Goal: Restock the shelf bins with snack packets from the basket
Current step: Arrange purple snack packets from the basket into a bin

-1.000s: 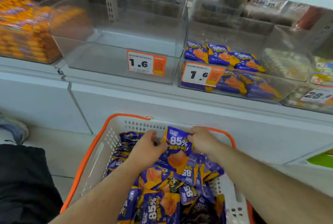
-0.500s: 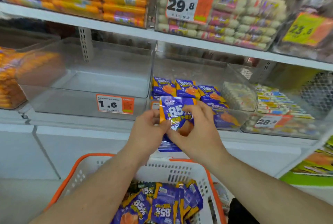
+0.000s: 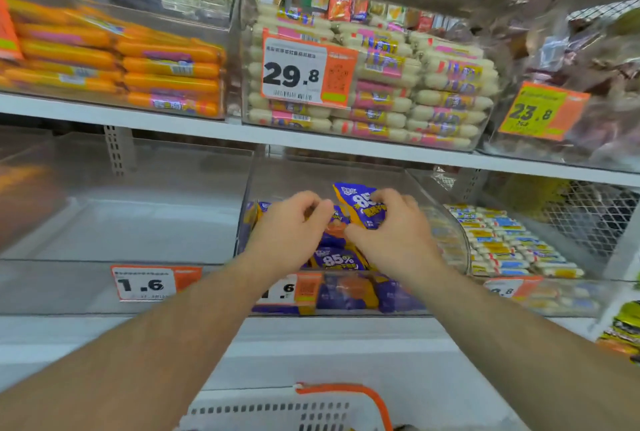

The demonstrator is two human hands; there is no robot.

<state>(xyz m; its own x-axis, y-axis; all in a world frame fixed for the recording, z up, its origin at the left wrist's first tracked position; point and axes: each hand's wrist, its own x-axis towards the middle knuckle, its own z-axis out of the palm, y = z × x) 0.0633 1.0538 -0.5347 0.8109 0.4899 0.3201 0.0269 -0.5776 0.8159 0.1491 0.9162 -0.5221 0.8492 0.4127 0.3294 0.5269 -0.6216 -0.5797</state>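
Note:
Both hands reach into the clear shelf bin [image 3: 446, 219] in the middle of the lower shelf. My right hand [image 3: 391, 229] grips a purple and orange snack packet [image 3: 356, 203] marked 85%, held upright above the packets lying in the bin. My left hand [image 3: 291, 229] has its fingers curled beside the packet's left edge, touching the same bundle; what it holds is hidden. More purple packets [image 3: 337, 259] lie under the hands. The white basket with an orange rim [image 3: 346, 392] shows at the bottom edge.
An empty clear bin [image 3: 138, 222] with a 1.6 price tag [image 3: 145, 283] sits to the left. A bin of small white sausage sticks [image 3: 502, 243] lies to the right. On the upper shelf [image 3: 207, 124], orange sausages [image 3: 138, 67] and white sausage packs [image 3: 415, 84] fill the bins.
Both hands lifted the packets from the basket up and forward into the middle bin. The view rose from the basket to the shelves.

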